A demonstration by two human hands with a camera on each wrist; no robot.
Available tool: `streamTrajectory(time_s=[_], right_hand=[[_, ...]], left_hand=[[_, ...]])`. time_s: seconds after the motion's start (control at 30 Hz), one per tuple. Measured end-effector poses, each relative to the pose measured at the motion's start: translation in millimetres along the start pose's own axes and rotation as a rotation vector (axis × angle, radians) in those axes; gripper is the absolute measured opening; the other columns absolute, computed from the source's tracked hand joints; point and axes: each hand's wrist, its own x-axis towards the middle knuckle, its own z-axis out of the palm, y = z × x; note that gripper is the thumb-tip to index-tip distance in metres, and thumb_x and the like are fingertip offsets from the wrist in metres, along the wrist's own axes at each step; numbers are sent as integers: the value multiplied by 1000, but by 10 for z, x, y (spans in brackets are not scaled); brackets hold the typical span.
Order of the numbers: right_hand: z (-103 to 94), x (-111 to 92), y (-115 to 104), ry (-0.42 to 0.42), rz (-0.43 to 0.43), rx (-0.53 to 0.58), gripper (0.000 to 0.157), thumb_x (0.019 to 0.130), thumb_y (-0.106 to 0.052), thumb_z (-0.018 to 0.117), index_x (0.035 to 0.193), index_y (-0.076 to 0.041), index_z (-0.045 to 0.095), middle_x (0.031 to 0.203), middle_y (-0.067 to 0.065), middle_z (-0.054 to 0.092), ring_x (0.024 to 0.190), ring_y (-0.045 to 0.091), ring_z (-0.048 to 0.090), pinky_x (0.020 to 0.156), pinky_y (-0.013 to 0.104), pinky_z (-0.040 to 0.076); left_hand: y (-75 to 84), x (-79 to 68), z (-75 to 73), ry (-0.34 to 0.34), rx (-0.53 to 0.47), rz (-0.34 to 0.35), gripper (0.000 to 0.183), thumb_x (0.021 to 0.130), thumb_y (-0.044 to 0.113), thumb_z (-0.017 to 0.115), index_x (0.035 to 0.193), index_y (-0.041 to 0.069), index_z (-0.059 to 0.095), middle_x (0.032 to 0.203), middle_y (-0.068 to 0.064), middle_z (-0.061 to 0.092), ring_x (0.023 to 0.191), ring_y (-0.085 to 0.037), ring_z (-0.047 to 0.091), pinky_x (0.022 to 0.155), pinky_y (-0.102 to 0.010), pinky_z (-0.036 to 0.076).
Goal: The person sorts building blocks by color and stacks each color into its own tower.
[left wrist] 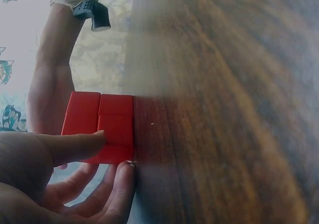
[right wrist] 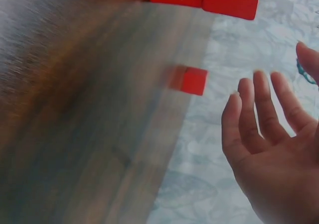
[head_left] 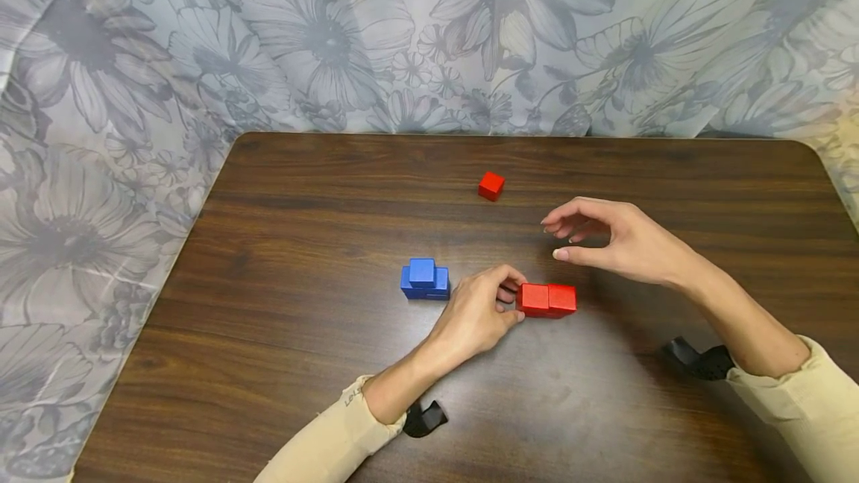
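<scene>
Red blocks (head_left: pixel 546 300), stacked two layers high with two cube tops showing, stand right of the middle of the table. At their left end, the thumb and fingers of my left hand (head_left: pixel 478 310) pinch the stack. In the left wrist view the thumb lies along the face of the red blocks (left wrist: pixel 115 129), and the fingertips are at their lower edge. My right hand (head_left: pixel 614 241) is raised behind and to the right of the stack, fingers loosely bent, holding nothing. A single red cube (head_left: pixel 491 186) sits farther back, beyond both hands.
Left of my left hand stands a small blue block stack (head_left: pixel 424 282) with one cube on top. The brown wooden table (head_left: pixel 302 364) ends at the back against a flowered cloth (head_left: pixel 329 43). Black straps (head_left: pixel 424 419) hang at both sleeve cuffs.
</scene>
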Motion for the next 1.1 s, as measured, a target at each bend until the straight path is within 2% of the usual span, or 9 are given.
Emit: streamTrajectory(time_s=[0.17, 0.33, 0.5, 0.77, 1.1], right_hand=[[-29, 122, 8, -11, -9, 10, 41, 81, -9, 83, 115, -25, 67, 110, -12, 69, 95, 7, 65, 83, 19, 51], [-53, 230, 16, -14, 54, 5, 38, 85, -14, 81, 117, -28, 67, 109, -11, 69, 96, 10, 65, 81, 21, 51], [-77, 347, 54, -17, 75, 18, 36, 86, -13, 79, 117, -24, 67, 109, -6, 70, 97, 15, 65, 82, 20, 51], [-85, 474, 134, -28, 109, 25, 34, 87, -14, 79, 117, -22, 67, 107, 3, 71, 97, 16, 66, 80, 18, 50], [-38, 623, 252, -30, 143, 88, 35, 87, -16, 78, 120, -17, 66, 119, 6, 67, 104, 26, 65, 80, 21, 52]], left_hand=[[-4, 1, 3, 0, 3, -1, 37, 80, 6, 82, 113, 15, 68, 105, 4, 69, 89, -4, 65, 76, -15, 49], [-11, -1, 2, -1, 5, -7, 37, 80, 7, 82, 113, 15, 68, 105, 5, 69, 89, -4, 64, 76, -15, 49], [-13, -2, -1, -2, 14, -6, 37, 81, 7, 82, 114, 15, 67, 105, 5, 69, 89, -4, 64, 76, -15, 49], [-11, 5, -3, -2, 25, -5, 38, 81, 8, 82, 114, 16, 67, 106, 5, 69, 89, -4, 64, 76, -16, 49], [-3, 4, 6, -4, 19, -6, 37, 81, 8, 83, 114, 16, 67, 105, 6, 69, 89, -3, 64, 76, -16, 49]])
